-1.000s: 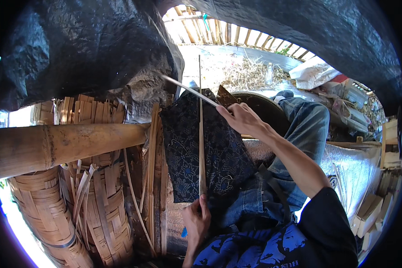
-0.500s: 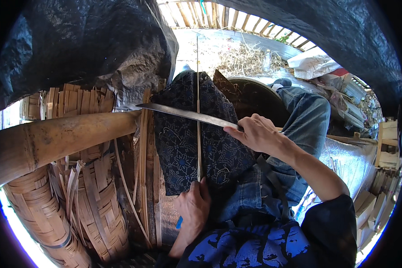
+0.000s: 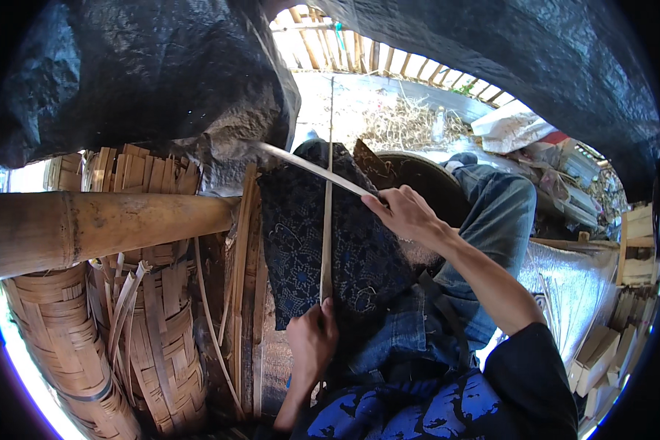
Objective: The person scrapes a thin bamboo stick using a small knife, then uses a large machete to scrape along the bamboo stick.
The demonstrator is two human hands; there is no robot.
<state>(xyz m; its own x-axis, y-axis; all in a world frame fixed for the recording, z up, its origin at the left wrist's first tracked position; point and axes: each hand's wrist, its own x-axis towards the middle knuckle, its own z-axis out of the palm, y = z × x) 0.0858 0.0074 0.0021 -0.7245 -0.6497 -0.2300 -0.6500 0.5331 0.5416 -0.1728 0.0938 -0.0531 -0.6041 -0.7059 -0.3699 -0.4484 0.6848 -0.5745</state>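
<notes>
A long, thin bamboo strip runs away from me over a dark blue patterned cloth spread on my leg. My left hand pinches its near end between thumb and fingers. In my right hand, closed round the grip, is a long knife. The blade points up and to the left and crosses the strip, seemingly touching it; the grip is mostly hidden by my fingers.
A thick bamboo pole juts in from the left above woven bamboo rolls. Dark plastic sheeting hangs overhead. Right of the cloth sits a dark round container. Wood pieces are stacked at the far right.
The knife has tilted more steeply, its tip higher, and its blade now looks brighter. My right hand has shifted slightly left; the left still pinches the strip. The whole view has shifted a little.
</notes>
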